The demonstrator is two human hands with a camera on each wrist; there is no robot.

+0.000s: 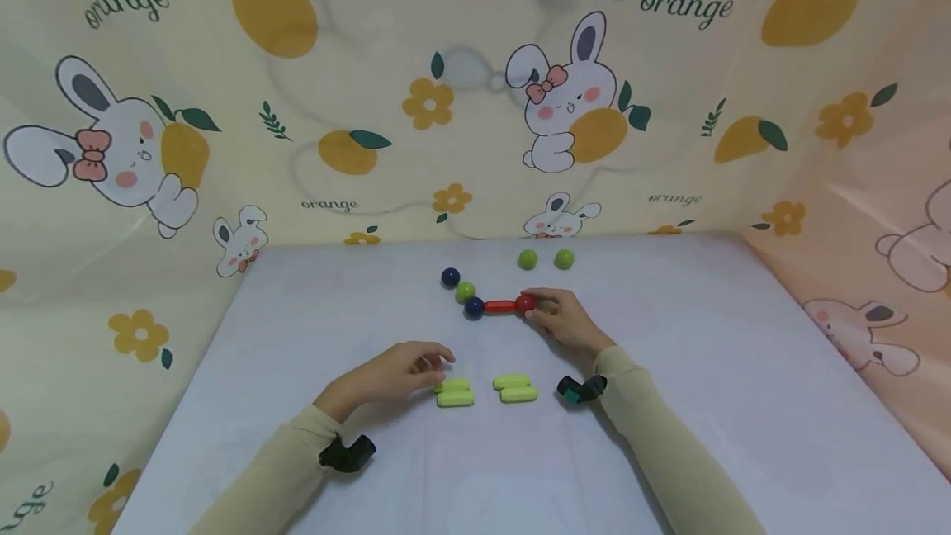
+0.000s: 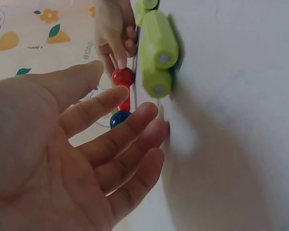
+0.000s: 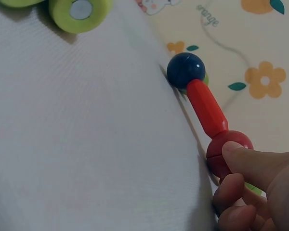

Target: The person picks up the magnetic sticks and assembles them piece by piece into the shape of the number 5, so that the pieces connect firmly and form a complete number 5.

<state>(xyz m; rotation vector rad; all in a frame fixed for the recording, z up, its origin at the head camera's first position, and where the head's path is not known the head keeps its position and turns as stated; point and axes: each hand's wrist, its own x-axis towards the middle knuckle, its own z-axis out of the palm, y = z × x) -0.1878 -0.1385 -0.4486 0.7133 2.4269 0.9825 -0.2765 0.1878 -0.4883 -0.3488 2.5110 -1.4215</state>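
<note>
My right hand (image 1: 568,322) pinches a red ball (image 3: 216,153) between thumb and fingers. A red magnetic rod (image 3: 207,109) joins that ball to a dark blue ball (image 3: 185,70), all in one line on the table. With loosely bent fingers and nothing in its grasp, my left hand (image 2: 62,159) hovers beside a pair of yellow-green rods (image 1: 456,399); whether a fingertip touches them I cannot tell. Pale metal ends show on these rods in the left wrist view. A second pair of yellow-green rods (image 1: 518,395) lies to the right of the first.
Behind the joined blue ball sit a green ball (image 1: 466,291) and another dark blue ball (image 1: 450,277). Farther back are two green balls (image 1: 527,259) (image 1: 565,258). The white table (image 1: 669,312) meets a printed cloth backdrop (image 1: 475,155). Both wrists carry black cameras (image 1: 347,454).
</note>
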